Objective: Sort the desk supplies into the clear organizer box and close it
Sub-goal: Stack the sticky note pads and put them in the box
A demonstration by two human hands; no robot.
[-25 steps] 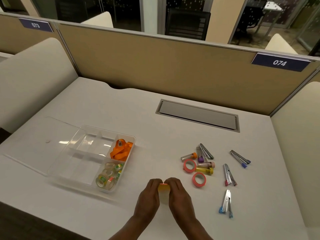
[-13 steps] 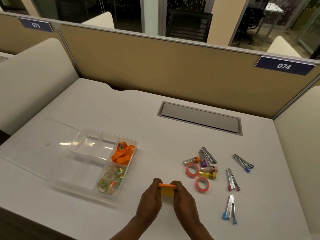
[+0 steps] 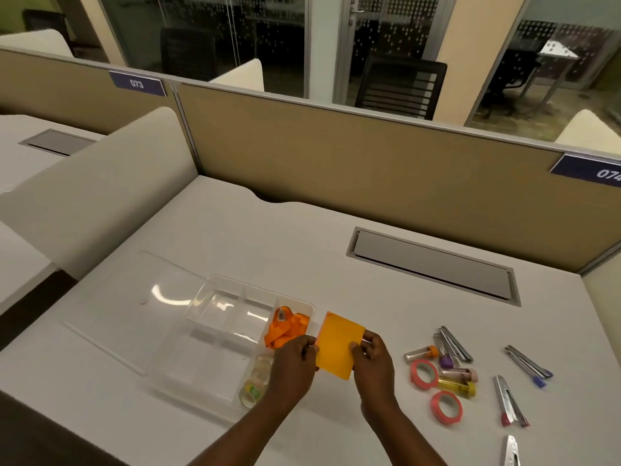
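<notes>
Left grip [image 3: 292, 361] and right grip [image 3: 373, 358] each pinch one side edge of an orange sticky-note pad [image 3: 339, 344], held just at the right end of the clear organizer box [image 3: 215, 358]. The box stands on the worktop [image 3: 235, 237] with its lid [image 3: 134, 314] lying flat to the left. Its far right compartment holds a bunched orange lanyard [image 3: 285, 331] with a metal clip; the near right one holds clear tape rolls [image 3: 257, 381], whose green-yellow labels are too small to read. Right of the hands lie pink tape rings [image 3: 424, 374], capped tubes [image 3: 421, 353] and metal tools with coloured ends [image 3: 529, 364]. Partition plates read "073" [image 3: 137, 84] and, at the frame edge, "074" [image 3: 605, 173].
</notes>
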